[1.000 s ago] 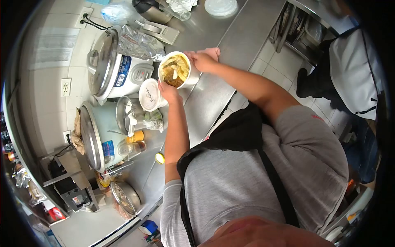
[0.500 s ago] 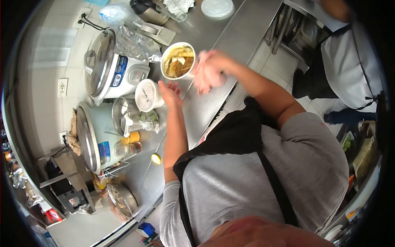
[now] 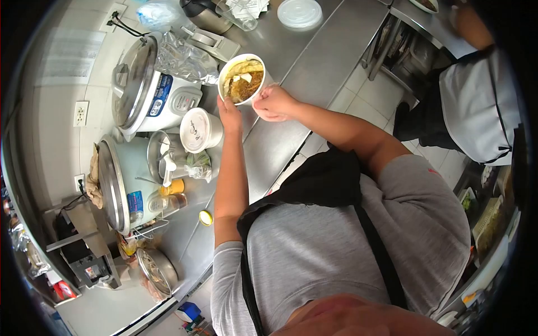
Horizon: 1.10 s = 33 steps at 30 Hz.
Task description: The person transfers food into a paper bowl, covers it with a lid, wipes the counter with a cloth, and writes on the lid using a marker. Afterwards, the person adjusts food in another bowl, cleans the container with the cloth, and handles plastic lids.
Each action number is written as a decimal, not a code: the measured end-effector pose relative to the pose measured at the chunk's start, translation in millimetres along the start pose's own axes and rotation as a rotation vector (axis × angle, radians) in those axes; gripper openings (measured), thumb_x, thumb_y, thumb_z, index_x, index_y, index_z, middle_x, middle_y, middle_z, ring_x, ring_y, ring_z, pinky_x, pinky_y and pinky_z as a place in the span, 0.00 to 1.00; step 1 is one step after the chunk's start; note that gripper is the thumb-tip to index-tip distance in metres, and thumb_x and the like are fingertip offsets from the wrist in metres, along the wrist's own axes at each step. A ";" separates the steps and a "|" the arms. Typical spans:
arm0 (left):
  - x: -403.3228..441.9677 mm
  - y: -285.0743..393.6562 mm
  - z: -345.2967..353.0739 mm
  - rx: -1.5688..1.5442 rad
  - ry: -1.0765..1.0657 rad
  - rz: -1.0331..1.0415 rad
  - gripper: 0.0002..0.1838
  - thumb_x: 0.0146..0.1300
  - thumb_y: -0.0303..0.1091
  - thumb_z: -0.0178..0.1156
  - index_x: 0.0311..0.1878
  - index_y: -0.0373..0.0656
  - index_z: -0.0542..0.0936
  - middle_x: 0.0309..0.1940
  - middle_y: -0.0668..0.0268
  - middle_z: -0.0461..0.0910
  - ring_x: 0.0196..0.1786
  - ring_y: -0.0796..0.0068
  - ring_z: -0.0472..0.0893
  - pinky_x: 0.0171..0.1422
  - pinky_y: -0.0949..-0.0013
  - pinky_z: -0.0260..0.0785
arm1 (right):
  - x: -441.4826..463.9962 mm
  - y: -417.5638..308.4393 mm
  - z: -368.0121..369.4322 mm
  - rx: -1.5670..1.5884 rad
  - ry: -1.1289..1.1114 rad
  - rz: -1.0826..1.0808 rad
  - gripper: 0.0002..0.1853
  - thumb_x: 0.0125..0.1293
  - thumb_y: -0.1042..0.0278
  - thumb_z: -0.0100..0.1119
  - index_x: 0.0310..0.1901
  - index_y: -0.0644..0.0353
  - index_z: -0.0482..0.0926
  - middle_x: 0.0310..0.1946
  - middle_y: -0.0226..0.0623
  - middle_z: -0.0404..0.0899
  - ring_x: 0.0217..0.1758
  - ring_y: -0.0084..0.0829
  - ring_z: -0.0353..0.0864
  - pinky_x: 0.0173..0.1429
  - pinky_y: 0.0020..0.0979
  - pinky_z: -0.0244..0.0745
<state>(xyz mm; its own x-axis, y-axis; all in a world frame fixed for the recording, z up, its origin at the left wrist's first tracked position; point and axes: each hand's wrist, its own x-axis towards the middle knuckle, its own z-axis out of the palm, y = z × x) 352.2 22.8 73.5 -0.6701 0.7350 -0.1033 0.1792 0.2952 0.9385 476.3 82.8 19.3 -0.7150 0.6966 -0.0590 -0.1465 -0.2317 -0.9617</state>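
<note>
My left hand (image 3: pixel 230 115) is closed on the near side of a white tub (image 3: pixel 223 81) of food, its thumb by the rim. Inside lies brown and yellow food (image 3: pixel 245 87) with pale cubes on top. My right hand (image 3: pixel 277 102) is closed at the tub's right side, around a pale pinkish cloth (image 3: pixel 270 116) that is mostly hidden by the fingers. A second white tub (image 3: pixel 200 130), lidded and with handwriting on its lid, stands beside my left wrist.
Two large rice cookers (image 3: pixel 162 101) (image 3: pixel 126 185) line the wall. A foil bundle (image 3: pixel 185 59), a tape dispenser (image 3: pixel 210 43) and a clear lid (image 3: pixel 300 13) are on the steel counter (image 3: pixel 274 134). A yellow jar lid (image 3: pixel 205 218) lies near my left elbow. A co-worker (image 3: pixel 476 101) stands at right.
My left hand has moved from beside the lidded tub up to the open tub. My right hand, blurred and spread with the pale cloth before, is now closed and still against the tub's side.
</note>
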 end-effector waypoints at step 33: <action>45.7 -42.5 -14.4 0.114 0.186 0.320 0.19 0.59 0.33 0.37 0.50 0.33 0.65 0.37 0.51 0.72 0.38 0.60 0.72 0.45 0.65 0.62 | -63.1 -5.8 -9.8 -1.319 -0.074 -0.470 0.24 0.53 0.64 0.48 0.53 0.56 0.61 0.50 0.37 0.64 0.56 0.34 0.62 0.49 0.39 0.65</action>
<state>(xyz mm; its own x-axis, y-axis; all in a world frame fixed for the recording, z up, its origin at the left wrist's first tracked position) 303.6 35.0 33.7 -0.6849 0.6806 0.2602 0.4721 0.1425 0.8699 529.0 46.8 26.0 -0.8190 0.4833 0.3092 0.3331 0.8393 -0.4296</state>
